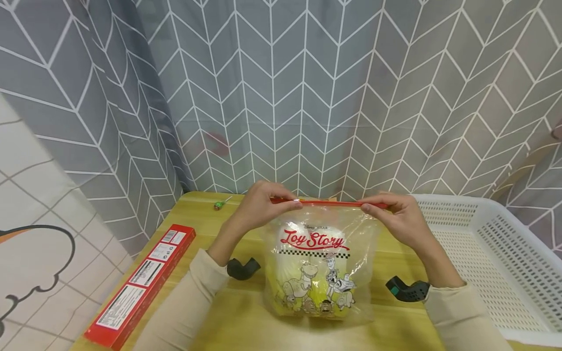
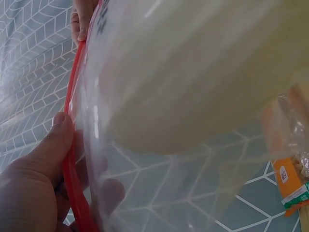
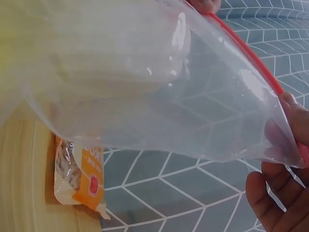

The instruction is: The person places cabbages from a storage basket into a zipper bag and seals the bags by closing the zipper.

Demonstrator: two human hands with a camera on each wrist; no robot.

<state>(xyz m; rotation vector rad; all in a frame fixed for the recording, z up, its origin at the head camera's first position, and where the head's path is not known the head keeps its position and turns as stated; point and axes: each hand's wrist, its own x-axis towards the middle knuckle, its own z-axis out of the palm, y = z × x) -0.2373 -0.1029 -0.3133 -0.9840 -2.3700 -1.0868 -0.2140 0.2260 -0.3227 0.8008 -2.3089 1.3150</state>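
Evidently sealing was underway: the left hand [image 1: 259, 207] and right hand [image 1: 401, 217] pinched the red zip strip [image 1: 329, 203] of the zip bag [image 1: 320, 263] standing upright on the table [image 1: 237, 317]; pressing along the strip probably remained.

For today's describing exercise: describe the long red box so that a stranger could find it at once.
Start at the yellow wooden table. Along its left edge lies the red box, long and flat, with white printed labels; nothing else there is so long and red.
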